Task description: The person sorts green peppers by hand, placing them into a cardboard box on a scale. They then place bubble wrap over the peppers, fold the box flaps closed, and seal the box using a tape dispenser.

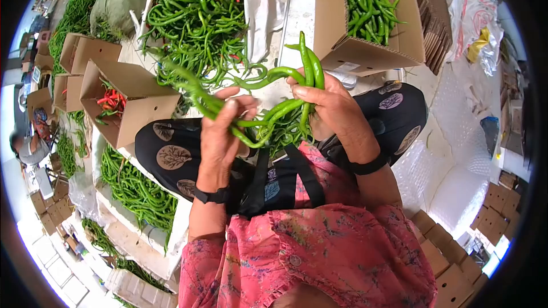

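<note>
Several long green peppers [201,98] lie across the palm and fingers of my left hand [224,122], their upper ends blurred. My right hand [329,102] has its thumb and fingers closed around more green peppers [310,68], some pointing upward and others curving toward the left. Between the two hands, curled peppers [279,112] hang over my lap. Beyond them spreads a large heap of green peppers [197,17] with a few red ones on a white sheet. An open cardboard box [368,57] at the upper right holds green peppers [371,8].
At the left, a cardboard box [137,111] holds red peppers [112,101]. More green peppers [134,191] lie in a white-lined container below it. A metal tray [297,23] is beside the large box, near flattened cardboard [431,17]. Another person [33,151] sits at the far left.
</note>
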Demonstrator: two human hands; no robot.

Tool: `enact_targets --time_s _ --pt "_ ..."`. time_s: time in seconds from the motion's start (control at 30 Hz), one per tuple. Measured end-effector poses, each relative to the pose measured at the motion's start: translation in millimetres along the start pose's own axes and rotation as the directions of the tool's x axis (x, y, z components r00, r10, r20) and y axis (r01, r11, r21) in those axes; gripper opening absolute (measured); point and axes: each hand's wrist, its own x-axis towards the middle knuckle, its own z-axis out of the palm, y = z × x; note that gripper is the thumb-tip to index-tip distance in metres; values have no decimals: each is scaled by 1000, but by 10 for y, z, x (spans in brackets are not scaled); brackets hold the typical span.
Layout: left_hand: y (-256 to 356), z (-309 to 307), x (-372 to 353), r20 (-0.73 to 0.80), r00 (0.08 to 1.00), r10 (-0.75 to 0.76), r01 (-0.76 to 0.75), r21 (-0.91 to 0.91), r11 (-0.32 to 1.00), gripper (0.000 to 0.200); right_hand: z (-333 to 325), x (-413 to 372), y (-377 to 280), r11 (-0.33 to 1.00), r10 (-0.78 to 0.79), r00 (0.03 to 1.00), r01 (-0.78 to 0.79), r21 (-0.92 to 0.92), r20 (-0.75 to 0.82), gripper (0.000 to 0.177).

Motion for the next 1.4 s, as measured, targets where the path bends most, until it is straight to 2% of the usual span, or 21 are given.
enact_targets --time_s 0.1,0.23,0.37,0.43,0.47,0.5,0.57,0.63,0.77,0.83,0.87,0.93,0.97,1.0,1.03,1.07,1.1,1.17,1.23,1.33,1.4 --pt "70 -135 19 -85 995 46 -60 -170 984 37 -78 -60 -58 1000 -16 999 16 -4 43 50" --pt "211 -136 -91 -34 999 30 -37 -256 966 31 -59 -98 -127 994 -29 995 40 -105 99 50" --pt "317 21 -218 -89 993 80 -87 -77 993 26 -50 -109 -119 970 -10 984 53 -239 178 43" --pt "336 112 -263 -91 990 103 -88 159 983 27 12 -130 -76 952 -10 984 64 -300 179 38" --pt "348 226 -283 -76 991 110 -94 195 976 29 20 -118 -19 748 -146 960 265 -609 239 39" --pt "329 328 -283 -72 990 125 -106 217 970 35 21 -103 42 407 -250 908 415 -814 337 41" --pt "265 491 -245 -91 992 82 -55 271 961 41 64 -132 201 180 -259 867 476 -861 426 47" --pt "185 415 -212 8 998 -57 49 396 917 43 244 -271 64 112 -101 895 444 -889 435 45" --pt "119 325 -279 -78 988 -133 153 415 897 32 16 -281 166 209 14 918 385 -899 397 48" --pt "190 198 -326 -90 985 -146 171 432 886 31 -130 -325 49 391 -49 951 299 -871 305 49" --pt "263 117 -351 -53 986 -157 164 463 871 36 -292 -320 91 296 -164 945 321 -900 283 48" --pt "389 99 -408 -56 989 -140 145 598 788 44 -182 -535 -540 675 -53 998 57 -735 28 49" --pt "396 79 -426 -75 992 -106 129 656 744 46 -327 -572 -628 881 -7 1000 4 -472 -3 49" --pt "397 77 -418 -75 992 -106 129 654 745 46 -274 -611 -901 911 -177 984 158 -382 -16 45" --pt "401 81 -406 -74 996 -47 82 607 790 47 -351 -598 -1125 917 -214 975 182 -355 -52 42" --pt "410 78 -392 -78 997 13 33 559 829 47 -361 -655 -1342 808 -357 923 228 -543 -144 38" --pt "435 55 -354 -52 998 -20 43 502 864 47 -577 -500 -1470 907 -366 916 311 -284 -164 33" --pt "449 44 -283 -25 999 -35 42 365 930 44 -790 -269 -1769 897 -435 884 411 -162 -171 32" --pt "437 109 -221 1 999 -36 34 276 961 42 -1115 11 -1926 933 -359 923 356 -49 -136 36" --pt "439 211 -183 22 998 -57 53 142 988 41 -1743 288 -1906 937 -311 928 263 -229 -204 31" --pt "473 217 -154 20 996 -92 90 81 993 42 -1805 212 -1873 935 -302 779 130 -330 -550 37"
